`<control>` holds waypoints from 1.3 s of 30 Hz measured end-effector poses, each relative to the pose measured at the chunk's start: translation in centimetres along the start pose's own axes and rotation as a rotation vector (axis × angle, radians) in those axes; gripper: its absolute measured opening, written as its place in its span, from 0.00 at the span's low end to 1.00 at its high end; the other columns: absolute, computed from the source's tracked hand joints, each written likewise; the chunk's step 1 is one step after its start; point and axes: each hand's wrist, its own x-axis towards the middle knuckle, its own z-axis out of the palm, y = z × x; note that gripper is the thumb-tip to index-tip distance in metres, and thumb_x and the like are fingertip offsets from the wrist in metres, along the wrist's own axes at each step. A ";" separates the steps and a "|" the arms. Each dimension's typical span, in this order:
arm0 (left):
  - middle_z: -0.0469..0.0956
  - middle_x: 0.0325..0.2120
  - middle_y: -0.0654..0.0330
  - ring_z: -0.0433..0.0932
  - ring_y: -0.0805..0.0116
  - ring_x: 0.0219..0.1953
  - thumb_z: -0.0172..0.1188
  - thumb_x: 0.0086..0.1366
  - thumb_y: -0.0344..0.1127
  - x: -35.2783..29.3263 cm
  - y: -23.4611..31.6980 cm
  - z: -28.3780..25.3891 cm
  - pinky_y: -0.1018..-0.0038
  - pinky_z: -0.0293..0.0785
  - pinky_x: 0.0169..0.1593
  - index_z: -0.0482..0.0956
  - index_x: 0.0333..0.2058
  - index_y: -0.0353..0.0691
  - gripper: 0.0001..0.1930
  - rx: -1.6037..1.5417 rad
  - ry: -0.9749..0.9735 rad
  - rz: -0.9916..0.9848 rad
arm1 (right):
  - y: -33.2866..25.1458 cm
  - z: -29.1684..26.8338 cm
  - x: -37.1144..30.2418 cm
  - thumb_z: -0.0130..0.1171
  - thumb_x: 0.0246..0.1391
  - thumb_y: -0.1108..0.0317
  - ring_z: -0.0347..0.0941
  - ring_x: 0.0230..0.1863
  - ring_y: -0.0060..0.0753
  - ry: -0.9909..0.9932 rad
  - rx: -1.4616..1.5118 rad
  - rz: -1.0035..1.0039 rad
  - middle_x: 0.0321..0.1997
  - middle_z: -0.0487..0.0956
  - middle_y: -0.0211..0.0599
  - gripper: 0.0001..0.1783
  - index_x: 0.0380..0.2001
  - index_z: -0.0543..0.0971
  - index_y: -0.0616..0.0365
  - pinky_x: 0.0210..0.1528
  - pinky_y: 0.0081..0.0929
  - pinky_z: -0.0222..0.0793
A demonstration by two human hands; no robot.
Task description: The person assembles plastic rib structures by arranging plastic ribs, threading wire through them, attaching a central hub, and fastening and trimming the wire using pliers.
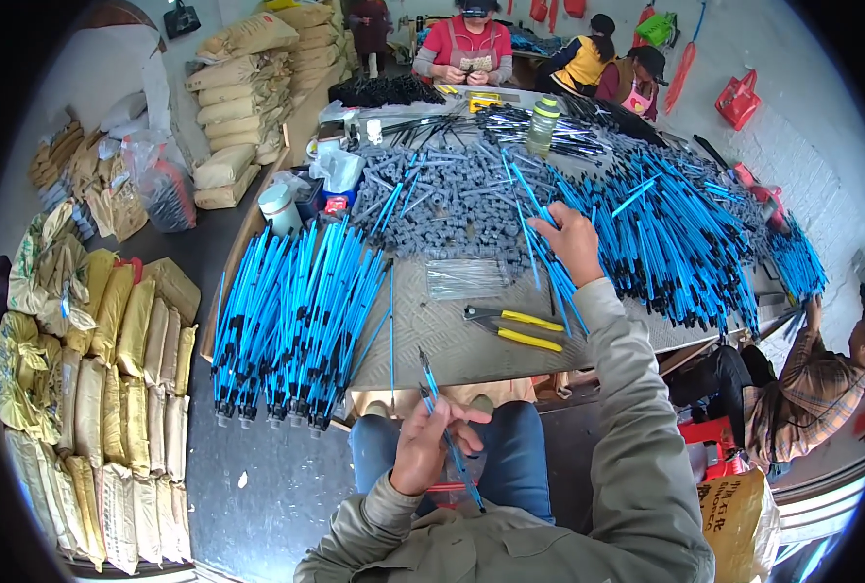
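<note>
My left hand (430, 442) is above my lap, its fingers closed around thin blue rods with black ends (458, 457) that slant upward past the table's front edge. Over the table, my right hand (570, 243) reaches forward with thumb and fingertips pinched at several loose blue rods (560, 288); its palm side is hidden. Just below that hand lie pliers with yellow handles (527, 330). A flat bundle of thin silvery pins (466, 278) is left of the right hand, beside a heap of grey plastic fittings (442, 194).
A big pile of blue rods (291, 311) overhangs the table's left front edge; another pile (680, 233) covers the right. A green-capped bottle (542, 126) and a white-lidded cup (279, 206) stand among them. Sacks (112, 389) are stacked at left. Other people work across the table and at right.
</note>
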 end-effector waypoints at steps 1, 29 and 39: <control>0.77 0.36 0.47 0.78 0.65 0.26 0.42 0.70 0.42 -0.3 0.0 0.1 0.73 0.73 0.30 0.67 0.43 0.37 0.14 -0.001 0.014 0.002 | -1.3 -0.7 -0.2 0.65 0.42 0.55 0.74 0.26 0.47 0.014 0.087 -0.018 0.27 0.78 0.40 0.16 0.27 0.76 0.55 0.26 0.38 0.68; 0.71 0.22 0.61 0.68 0.74 0.17 0.49 0.64 0.28 3.4 3.2 2.3 0.79 0.66 0.23 0.66 0.40 0.40 0.07 -0.037 0.393 0.492 | -7.9 -0.3 -14.4 0.54 0.53 0.72 0.72 0.27 0.28 -0.173 0.707 -0.128 0.24 0.73 0.34 0.05 0.33 0.76 0.59 0.28 0.24 0.68; 0.75 0.27 0.51 0.79 0.52 0.33 0.47 0.67 0.38 0.7 4.6 1.6 0.57 0.77 0.40 0.65 0.40 0.43 0.08 -0.246 -0.267 0.200 | 4.8 2.1 -8.1 0.57 0.45 0.57 0.76 0.26 0.47 -0.326 -0.519 0.101 0.24 0.77 0.41 0.13 0.19 0.76 0.54 0.24 0.41 0.71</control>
